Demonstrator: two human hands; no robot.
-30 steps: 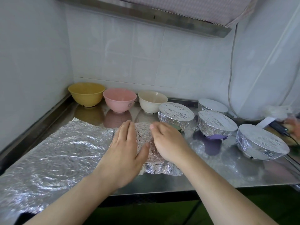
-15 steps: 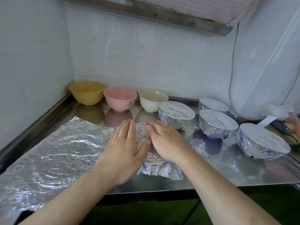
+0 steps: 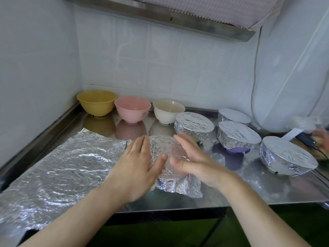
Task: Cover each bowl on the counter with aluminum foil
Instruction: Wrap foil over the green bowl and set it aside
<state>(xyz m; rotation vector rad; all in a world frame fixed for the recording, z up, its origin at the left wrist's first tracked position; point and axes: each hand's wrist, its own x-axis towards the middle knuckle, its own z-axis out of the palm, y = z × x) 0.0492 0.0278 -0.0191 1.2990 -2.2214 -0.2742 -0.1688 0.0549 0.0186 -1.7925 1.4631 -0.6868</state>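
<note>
A bowl draped in crinkled foil (image 3: 170, 157) sits at the counter's front middle, its foil edges hanging loose at the front. My left hand (image 3: 140, 163) lies flat against its left side, fingers apart. On the bowl's right side my right hand (image 3: 194, 157) is lifted slightly, fingers spread. Three bare bowls stand along the back wall: yellow (image 3: 96, 102), pink (image 3: 132, 108), cream (image 3: 168, 110). Several foil-covered bowls (image 3: 194, 123) (image 3: 237, 136) (image 3: 286, 155) (image 3: 233, 116) stand to the right.
A large crumpled foil sheet (image 3: 58, 170) lies on the steel counter (image 3: 231, 191) to the left. A grey cable (image 3: 253, 86) hangs down the right wall. At the far right edge another person's hand (image 3: 322, 141) shows beside a dark device (image 3: 306, 140).
Both hands were pressing down close together on the foil over the front bowl; now they have parted to its sides, and the right hand has lifted off the top.
</note>
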